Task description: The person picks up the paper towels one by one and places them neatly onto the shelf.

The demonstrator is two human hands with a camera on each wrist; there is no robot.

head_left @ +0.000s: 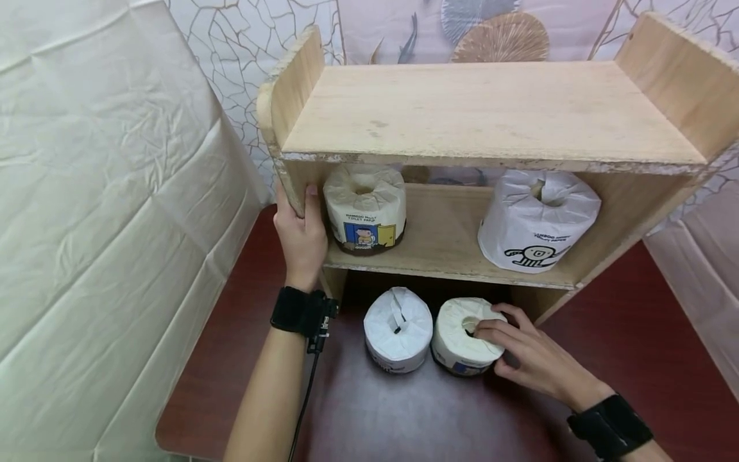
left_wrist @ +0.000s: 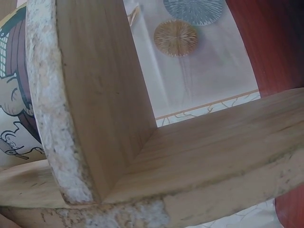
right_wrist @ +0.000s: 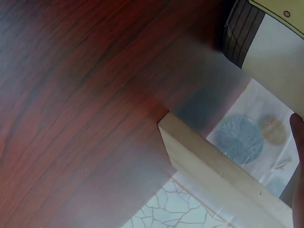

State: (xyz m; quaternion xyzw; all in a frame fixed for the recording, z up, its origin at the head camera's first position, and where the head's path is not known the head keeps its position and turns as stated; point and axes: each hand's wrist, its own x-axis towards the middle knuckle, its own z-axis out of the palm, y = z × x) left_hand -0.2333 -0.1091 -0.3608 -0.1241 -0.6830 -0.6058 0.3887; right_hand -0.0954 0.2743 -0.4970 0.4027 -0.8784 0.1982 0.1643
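Observation:
My left hand (head_left: 303, 240) grips the left side panel of a wooden shelf (head_left: 491, 112), thumb on the inner face and the other fingers mostly hidden behind. Low on the right, my right hand (head_left: 537, 359) holds a cream-wrapped toilet roll (head_left: 453, 340), fingers over its top near the core hole and thumb at its side. Touching or nearly touching that roll is a white-wrapped toilet roll (head_left: 398, 327). In the right wrist view the held roll (right_wrist: 275, 61) appears at the upper right, beside part of a finger (right_wrist: 298, 142).
On the middle board stand a cream toilet roll (head_left: 365, 212) at left and a white one (head_left: 537, 224) at right. The shelf rests on a dark red table (head_left: 213, 385). A pale cloth (head_left: 115, 192) hangs on the left; a patterned cloth (head_left: 398, 32) hangs behind.

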